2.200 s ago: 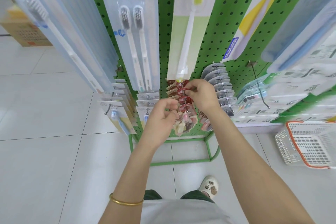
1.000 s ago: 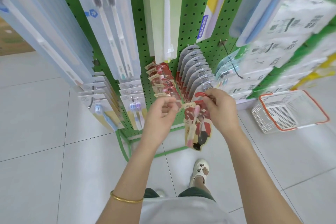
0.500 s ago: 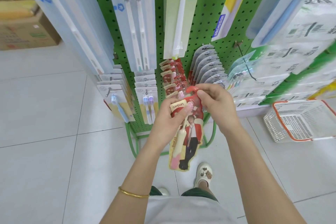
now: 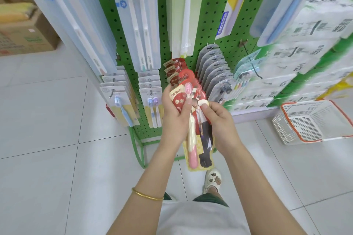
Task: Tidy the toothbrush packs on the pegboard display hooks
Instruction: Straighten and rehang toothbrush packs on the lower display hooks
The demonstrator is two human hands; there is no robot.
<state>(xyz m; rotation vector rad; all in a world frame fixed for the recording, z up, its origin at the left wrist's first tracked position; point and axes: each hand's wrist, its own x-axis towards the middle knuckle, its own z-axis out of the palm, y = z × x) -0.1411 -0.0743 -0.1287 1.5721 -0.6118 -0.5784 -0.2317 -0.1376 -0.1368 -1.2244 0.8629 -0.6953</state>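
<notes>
A red toothbrush pack point(image 4: 198, 135) with a pink brush and a printed figure is off its hook, held upright in front of the green pegboard point(image 4: 219, 25). My left hand point(image 4: 174, 118) grips its left side with the thumb across the front. My right hand point(image 4: 221, 120) pinches its right edge near the middle. Behind it, several matching red packs point(image 4: 172, 70) hang on a low hook. To their right hangs a row of grey packs point(image 4: 212, 66).
Long toothbrush packs point(image 4: 141, 25) hang above and left. Small blue and purple brush packs point(image 4: 152, 101) hang low left. A white basket with orange rim point(image 4: 313, 122) sits on the tiled floor at right, cardboard boxes point(image 4: 24, 38) at far left. My shoe point(image 4: 213, 179) stands below.
I pulled one red pack off the low hook and brought it toward me. My left hand now grips its left side and my right hand slid from its top hanger to its right edge.
</notes>
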